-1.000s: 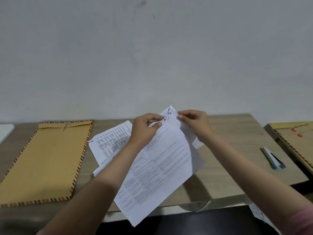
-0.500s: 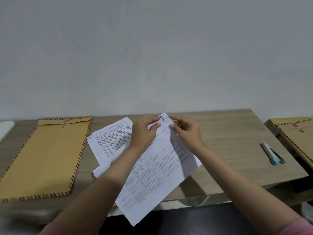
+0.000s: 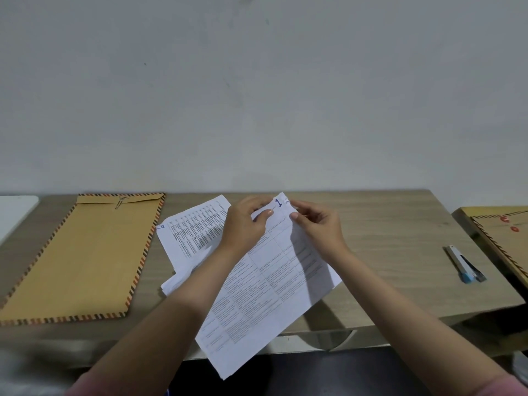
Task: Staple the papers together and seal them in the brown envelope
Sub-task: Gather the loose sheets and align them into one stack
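Since the earlier frames, the folded-back top corner of the held papers (image 3: 268, 284) has been laid flat, so that a handwritten "1" is now shown, and the right hand (image 3: 315, 228) has been brought in close to the left hand (image 3: 245, 224). At the far left of the desk (image 3: 385, 252), the brown envelope (image 3: 83, 261) is laid flat with its flap closed and nothing yet inserted. Just beside it, a second printed sheet (image 3: 194, 232) is seen lying partly under the held papers. The top corner of the held papers is pinched by both hands, thumb against fingers, and the lower end is left hanging past the front edge of the desk. Well apart to the right, the stapler (image 3: 464, 264) lies untouched. The step in hand is judged to be alignment of the sheets before stapling. For the next move, the squared corner must be kept pinched by one hand while the stapler is fetched by the other.
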Motion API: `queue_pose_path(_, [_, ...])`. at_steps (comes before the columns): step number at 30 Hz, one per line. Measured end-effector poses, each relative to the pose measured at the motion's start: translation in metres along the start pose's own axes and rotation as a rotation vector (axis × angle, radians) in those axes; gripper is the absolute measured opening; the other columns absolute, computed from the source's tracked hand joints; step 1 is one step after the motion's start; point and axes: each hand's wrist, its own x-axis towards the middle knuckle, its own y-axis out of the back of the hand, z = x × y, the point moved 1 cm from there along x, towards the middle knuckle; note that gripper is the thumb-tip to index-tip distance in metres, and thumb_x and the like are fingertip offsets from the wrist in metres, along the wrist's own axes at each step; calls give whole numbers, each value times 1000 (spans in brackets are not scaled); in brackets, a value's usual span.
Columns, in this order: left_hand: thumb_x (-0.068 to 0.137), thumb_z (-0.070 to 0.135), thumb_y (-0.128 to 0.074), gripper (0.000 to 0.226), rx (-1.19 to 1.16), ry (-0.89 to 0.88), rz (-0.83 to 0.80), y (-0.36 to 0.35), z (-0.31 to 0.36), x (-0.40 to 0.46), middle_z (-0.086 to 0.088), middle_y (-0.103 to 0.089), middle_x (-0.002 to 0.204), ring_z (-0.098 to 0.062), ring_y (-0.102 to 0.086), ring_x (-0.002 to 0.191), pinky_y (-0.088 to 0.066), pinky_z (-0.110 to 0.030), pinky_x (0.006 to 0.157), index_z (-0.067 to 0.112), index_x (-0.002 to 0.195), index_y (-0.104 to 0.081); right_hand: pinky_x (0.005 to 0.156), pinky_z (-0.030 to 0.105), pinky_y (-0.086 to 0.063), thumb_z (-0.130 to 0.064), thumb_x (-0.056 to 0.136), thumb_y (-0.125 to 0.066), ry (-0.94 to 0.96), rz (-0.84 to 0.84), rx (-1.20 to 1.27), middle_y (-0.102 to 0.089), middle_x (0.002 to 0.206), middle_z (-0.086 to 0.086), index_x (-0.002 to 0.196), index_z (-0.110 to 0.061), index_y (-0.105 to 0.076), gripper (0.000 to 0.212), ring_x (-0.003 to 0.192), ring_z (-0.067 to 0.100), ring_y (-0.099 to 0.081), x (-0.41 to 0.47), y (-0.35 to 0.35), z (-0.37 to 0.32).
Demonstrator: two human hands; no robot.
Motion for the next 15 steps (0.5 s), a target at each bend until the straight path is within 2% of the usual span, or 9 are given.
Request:
queue_pose_path(4, [83,5,-69,26,3,-21,7,1,-2,-5,6,-68,103,-2,-61,95,-44,-6,85,11,109,-71,84,28,-53,2,81,-66,14,-7,9,-75,88,-9,91,-31,-73,36,89,11,-69,-3,-6,0])
queue_pose_path(9, [84,0,-66,28,5,-71,-9,3,-6,-9,1,-67,105,-8,-63,95,-43,-3,80,7,110,-70,85,21,-52,4,82,-64,18,-22,33,-74,94,-9,95,-23,-73,32,98,9,-67,-5,-9,-1])
queue_pose_path(12, [85,0,-65,28,18,-70,0,4,-9,-11,2,-65,98,-8,-61,85,-45,-6,73,9,111,-70,83,17,-50,3,82,-65,7,-14,21,-72,96,-9,95,-24,-72,31,97,5,-67,-5,-11,1])
queue_pose_path(15, [85,-1,-65,28,33,-67,11,4,-12,-11,3,-61,94,-8,-59,81,-44,-7,71,9,110,-70,81,16,-50,-2,82,-67,0,-25,-60,-72,95,-10,99,-22,-72,27,88,1,-66,-4,-10,3])
